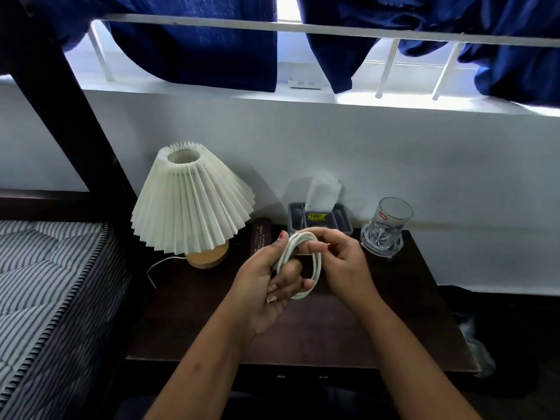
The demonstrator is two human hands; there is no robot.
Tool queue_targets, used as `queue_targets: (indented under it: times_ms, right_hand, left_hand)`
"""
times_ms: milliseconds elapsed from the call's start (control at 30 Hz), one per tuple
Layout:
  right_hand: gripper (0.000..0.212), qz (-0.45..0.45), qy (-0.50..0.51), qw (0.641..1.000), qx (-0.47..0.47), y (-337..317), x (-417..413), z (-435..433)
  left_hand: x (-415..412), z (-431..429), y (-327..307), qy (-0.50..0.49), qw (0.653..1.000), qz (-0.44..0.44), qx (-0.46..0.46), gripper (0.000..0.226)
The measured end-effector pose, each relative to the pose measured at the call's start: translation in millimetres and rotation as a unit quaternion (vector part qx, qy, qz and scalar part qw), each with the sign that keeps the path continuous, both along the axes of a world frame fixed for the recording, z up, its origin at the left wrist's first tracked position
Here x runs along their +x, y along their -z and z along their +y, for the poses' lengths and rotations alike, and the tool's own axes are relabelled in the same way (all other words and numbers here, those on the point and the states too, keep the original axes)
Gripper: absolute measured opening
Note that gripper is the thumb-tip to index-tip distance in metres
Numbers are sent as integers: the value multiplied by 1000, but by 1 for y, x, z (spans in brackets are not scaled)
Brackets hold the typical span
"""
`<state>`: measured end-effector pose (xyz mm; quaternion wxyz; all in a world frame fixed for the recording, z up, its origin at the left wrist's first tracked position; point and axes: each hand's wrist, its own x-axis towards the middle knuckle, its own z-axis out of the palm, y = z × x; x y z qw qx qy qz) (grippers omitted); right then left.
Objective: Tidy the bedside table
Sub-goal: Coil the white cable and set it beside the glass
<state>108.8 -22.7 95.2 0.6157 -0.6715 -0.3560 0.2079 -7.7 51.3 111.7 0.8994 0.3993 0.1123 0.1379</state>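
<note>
A white cable (315,268) is wound into a coil above the middle of the dark wooden bedside table (197,322). My left hand (266,286) has its fingers through the coil and grips it. My right hand (339,262) pinches the cable at the top of the coil between thumb and forefinger. Both hands hover over the table top.
A pleated white lamp (191,201) on a wooden base stands at the back left, with a dark glasses case (260,237) beside it. A tissue box (321,213) and a glass (391,225) on a clear coaster sit at the back. A striped mattress (51,286) lies left.
</note>
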Motion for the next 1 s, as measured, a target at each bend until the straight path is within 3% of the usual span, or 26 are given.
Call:
queue_targets:
  times_ms: [133, 233, 367, 500, 700, 900, 1000]
  right_hand:
    - [20, 229, -49, 972, 4, -5, -16, 4]
    - [23, 298, -71, 951, 34, -8, -20, 4]
    - [41, 276, -79, 958, -10, -12, -20, 2]
    - [20, 230, -134, 964, -16, -10, -19, -1]
    - [24, 204, -111, 972, -26, -7, -21, -1]
    - [44, 312, -124, 942, 30, -3, -19, 1]
    - [47, 321, -144, 935, 42, -2, -21, 1]
  left_hand:
    - [1, 4, 1, -36, 997, -38, -60, 50]
    - [1, 7, 2, -76, 994, -34, -71, 49]
    - [3, 11, 4, -96, 993, -24, -68, 49]
    - [4, 12, 6, -110, 992, -5, -63, 45]
    - [6, 13, 6, -139, 988, 60, 18, 43]
    - [9, 15, 6, -192, 971, 128, 63, 42]
    - [11, 17, 9, -224, 957, 160, 88, 40]
